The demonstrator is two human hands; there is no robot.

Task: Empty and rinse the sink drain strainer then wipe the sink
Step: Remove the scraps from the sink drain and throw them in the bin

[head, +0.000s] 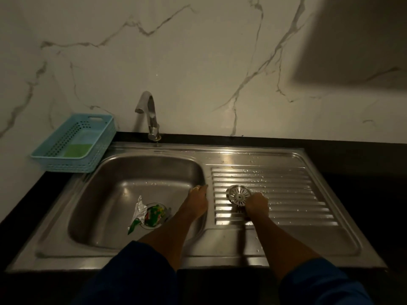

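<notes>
The round metal drain strainer [238, 194] sits tilted on the ribbed drainboard [286, 194], with my right hand [256, 206] closed on its near edge. My left hand [196, 202] rests on the right rim of the steel sink basin [123, 190], fingers curled over the edge. In the basin, a crumpled green and silver wrapper [147, 213] lies over the open drain hole. A green sponge or cloth [78, 150] lies in the blue basket.
A blue perforated plastic basket [55, 148] stands on the black counter at the back left. The steel faucet [149, 115] rises behind the basin, with no water running. A marble wall backs the counter. Water drops dot the drainboard.
</notes>
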